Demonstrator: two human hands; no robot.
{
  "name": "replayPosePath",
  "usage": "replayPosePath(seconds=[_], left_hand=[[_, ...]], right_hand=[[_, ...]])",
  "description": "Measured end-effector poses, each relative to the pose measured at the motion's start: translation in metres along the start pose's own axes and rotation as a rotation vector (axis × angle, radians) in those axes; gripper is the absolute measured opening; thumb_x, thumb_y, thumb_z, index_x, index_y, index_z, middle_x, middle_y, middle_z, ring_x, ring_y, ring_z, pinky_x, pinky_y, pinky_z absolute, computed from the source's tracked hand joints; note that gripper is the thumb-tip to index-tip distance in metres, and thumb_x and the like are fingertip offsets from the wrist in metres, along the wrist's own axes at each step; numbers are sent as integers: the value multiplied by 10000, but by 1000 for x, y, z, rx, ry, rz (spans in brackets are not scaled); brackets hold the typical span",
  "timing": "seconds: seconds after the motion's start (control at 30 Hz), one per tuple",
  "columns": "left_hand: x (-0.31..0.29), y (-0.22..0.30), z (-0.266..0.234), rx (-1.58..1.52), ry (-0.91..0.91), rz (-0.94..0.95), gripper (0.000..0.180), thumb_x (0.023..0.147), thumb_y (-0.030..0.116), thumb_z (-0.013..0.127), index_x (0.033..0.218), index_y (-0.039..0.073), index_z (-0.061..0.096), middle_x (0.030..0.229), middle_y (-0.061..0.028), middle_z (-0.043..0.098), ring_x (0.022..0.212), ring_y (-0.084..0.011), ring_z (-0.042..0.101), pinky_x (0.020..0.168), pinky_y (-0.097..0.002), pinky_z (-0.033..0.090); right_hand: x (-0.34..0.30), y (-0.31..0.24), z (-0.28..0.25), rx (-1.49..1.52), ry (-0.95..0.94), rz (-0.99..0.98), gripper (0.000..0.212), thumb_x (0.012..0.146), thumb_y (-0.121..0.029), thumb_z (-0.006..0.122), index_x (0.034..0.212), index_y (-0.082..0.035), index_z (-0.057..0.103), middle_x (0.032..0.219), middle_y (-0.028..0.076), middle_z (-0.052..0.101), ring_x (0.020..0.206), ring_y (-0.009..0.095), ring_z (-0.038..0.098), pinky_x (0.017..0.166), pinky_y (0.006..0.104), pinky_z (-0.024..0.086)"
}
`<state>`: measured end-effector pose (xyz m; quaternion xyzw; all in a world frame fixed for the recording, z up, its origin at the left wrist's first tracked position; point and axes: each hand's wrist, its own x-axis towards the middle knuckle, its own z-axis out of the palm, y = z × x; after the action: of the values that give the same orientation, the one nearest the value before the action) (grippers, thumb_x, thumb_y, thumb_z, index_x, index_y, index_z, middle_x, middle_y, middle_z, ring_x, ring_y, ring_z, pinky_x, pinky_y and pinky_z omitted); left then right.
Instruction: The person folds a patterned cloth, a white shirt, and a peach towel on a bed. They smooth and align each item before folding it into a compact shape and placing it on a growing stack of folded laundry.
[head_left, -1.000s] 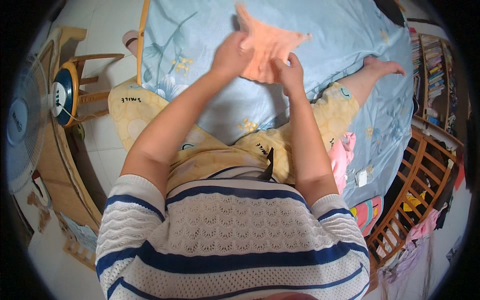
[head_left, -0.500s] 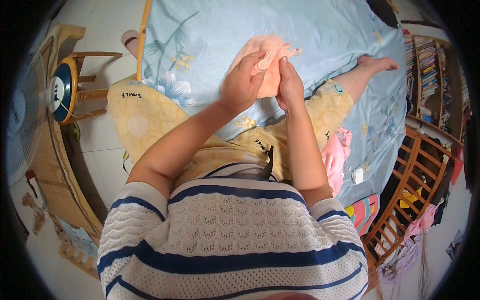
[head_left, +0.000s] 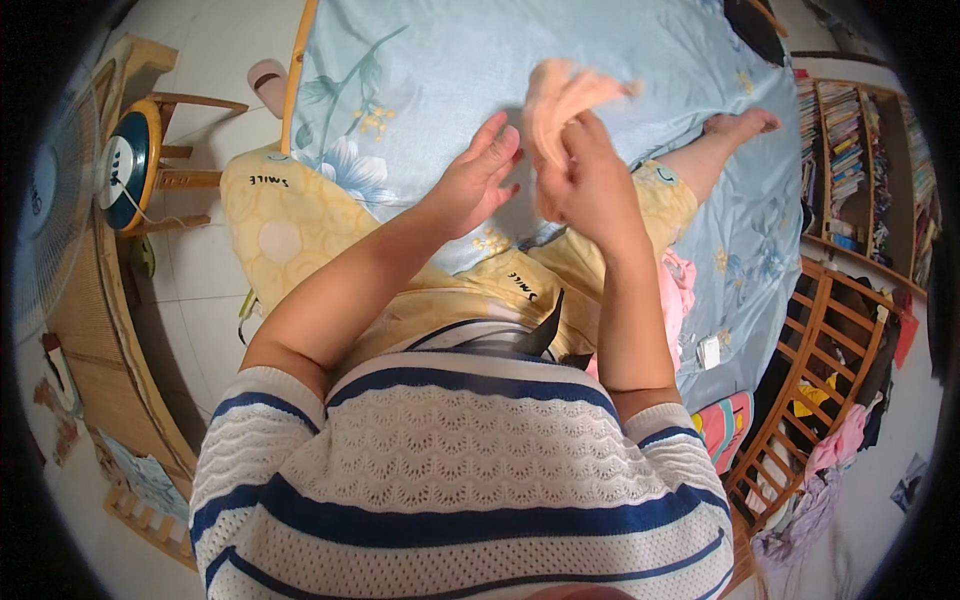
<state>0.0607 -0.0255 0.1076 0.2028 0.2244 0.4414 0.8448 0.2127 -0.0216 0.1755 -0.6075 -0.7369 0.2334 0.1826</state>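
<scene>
A soft peach cloth [head_left: 566, 100] with piped edging hangs bunched and blurred by motion above the blue flowered bedsheet [head_left: 440, 60]. My right hand [head_left: 590, 185] is closed round its lower part, so that end is hidden. Just to the left, my left hand [head_left: 478, 178] is empty, its fingers apart and turned toward the cloth without touching it. Both forearms reach out over my yellow patterned trousers [head_left: 285, 225].
A pink garment [head_left: 677, 290] and a small white case [head_left: 708, 352] lie on the bed at right. Beyond stand a bookshelf [head_left: 846, 150] and a wooden slatted rack [head_left: 815, 350]. At left are a stool [head_left: 150, 170] and a fan [head_left: 45, 205].
My left hand has let go of the cloth and drawn back to the left. My right hand has kept the cloth, which has shifted right and crumpled.
</scene>
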Motion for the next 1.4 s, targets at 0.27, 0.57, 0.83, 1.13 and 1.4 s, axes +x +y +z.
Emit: replayPosePath(seconds=[0.27,0.57,0.83,1.13,1.4], left_hand=[[-9,16,-5,-475,-53,-298,513,955,379,431,1328,33,363,1247,-127,514,1137,-256,512,966,-411,414],[-18,11,-16,-328,-202,-267,503,949,273,470,1365,28,328,1335,-144,454,1208,-272,475,1021,-412,385],[-13,19,-4,141,18,26,440,932,247,542,1286,17,419,1201,-86,543,1089,-172,541,930,-330,455],[-23,19,11,327,47,-29,374,949,251,517,1245,26,477,1129,-68,583,1025,-145,561,885,-298,468],[-17,13,-2,457,95,65,368,959,245,494,1241,10,480,1126,-67,588,1013,-128,563,871,-281,469]], right_hand=[[-39,-59,-5,-126,-146,-287,375,756,-153,657,1084,-20,533,1281,173,479,1144,355,484,877,394,457],[-37,17,12,739,275,276,348,926,-255,538,1131,25,514,1066,141,599,1017,200,540,856,315,434],[-50,28,42,698,322,112,411,955,-272,504,1252,2,430,1145,76,544,1016,132,510,872,269,408],[-35,19,14,1009,346,179,493,854,-180,669,1249,-16,424,1024,60,567,926,114,535,810,243,449],[-41,27,28,1116,428,212,324,865,-101,644,1135,-10,489,957,32,575,858,85,535,756,218,454]])
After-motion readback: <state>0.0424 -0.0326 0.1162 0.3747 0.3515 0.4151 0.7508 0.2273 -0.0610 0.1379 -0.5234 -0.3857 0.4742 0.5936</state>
